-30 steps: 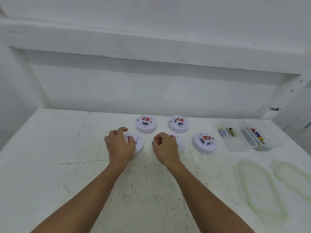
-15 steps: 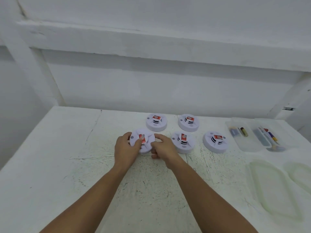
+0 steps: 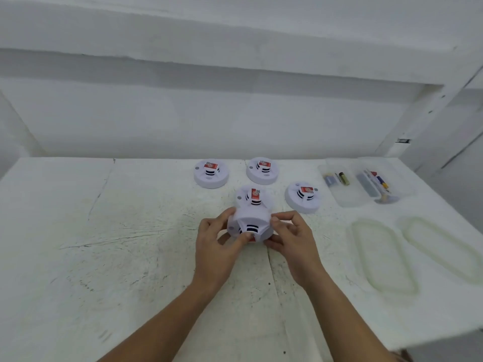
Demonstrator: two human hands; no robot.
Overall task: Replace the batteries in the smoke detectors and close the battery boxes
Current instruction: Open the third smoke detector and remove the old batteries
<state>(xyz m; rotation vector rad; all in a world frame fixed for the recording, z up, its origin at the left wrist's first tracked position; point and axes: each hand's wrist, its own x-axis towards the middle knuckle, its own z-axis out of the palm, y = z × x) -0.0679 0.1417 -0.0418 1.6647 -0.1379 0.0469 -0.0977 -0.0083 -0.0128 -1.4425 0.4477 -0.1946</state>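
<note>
I am gripping the smoke detector [image 3: 249,228] tilted above the table [image 3: 130,244] at centre frame, left hand [image 3: 213,246] and right hand [image 3: 292,244] fingers curling round its rim, risking a fingertip slip onto the neighbouring detector [image 3: 253,198] just behind.

Smooth white plastic smoke detector [image 3: 249,227], rough scuffed painted table [image 3: 130,244], clear plastic boxes [image 3: 366,184]

You grip a tilted smoke detector [image 3: 251,226] at frame centre with your left hand [image 3: 214,246] and right hand [image 3: 292,241]. Four other detectors [image 3: 211,173] sit on the table [image 3: 104,257] above it, with two clear boxes [image 3: 339,194] at right.
</note>
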